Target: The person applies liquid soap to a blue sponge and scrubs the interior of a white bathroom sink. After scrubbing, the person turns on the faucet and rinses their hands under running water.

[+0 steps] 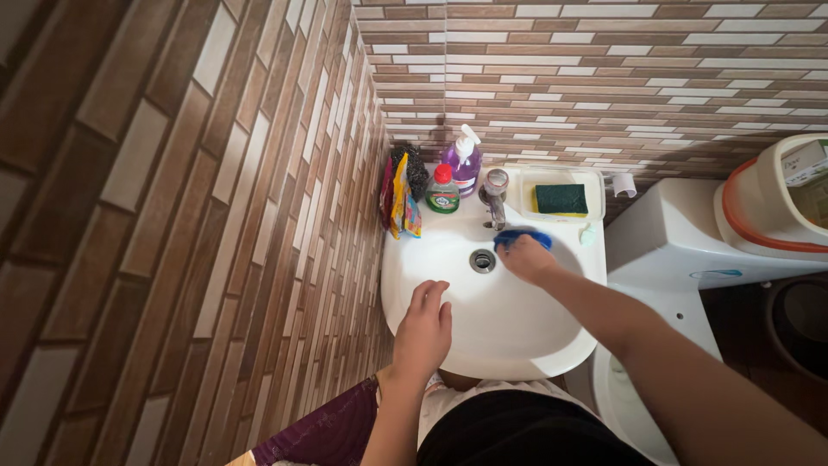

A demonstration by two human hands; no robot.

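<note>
Landmark: drain [482, 260] at the middle of the white sink [526, 341].

Right hand [528, 259] is being held just right of the drain, below the tap [495, 197]. A blue scrubbing pad [523, 236] is being gripped: fingers are curled over it and pressed together, and the pad is being pushed against the basin wall behind the drain, probably so pressure goes straight into the surface. Only the pad's top edge is being shown; the rest is being hidden by the hand.

Left hand [423, 332] is being laid flat on the basin's near-left slope, in front of and left of the drain. Fingers are being kept together, extended, gripping nothing. Judged to be a brace while the body is being leaned in.

Supplies are being parked on the back ledge, behind the drain and clear of the bowl, likely to keep them dry yet within reach:
- 1 green bottle, red cap [442, 191], behind-left of the drain
- 1 purple pump bottle [464, 160], further back, touching the wall line
- 1 dark mesh scourer [416, 170] plus colourful sachets [400, 200], stacked against the left wall; sachet count cannot be told
- 1 yellow-green sponge [560, 199] being kept in 1 clear tray [594, 177], behind-right of the drain

Counts: 2 hands, 2 bottles, 1 tap, 1 drain, 1 tray, 1 sponge, 1 pad.

Right of the sink, well away from the drain: 1 toilet [664, 250], 1 white bucket with orange rim [763, 211].
</note>
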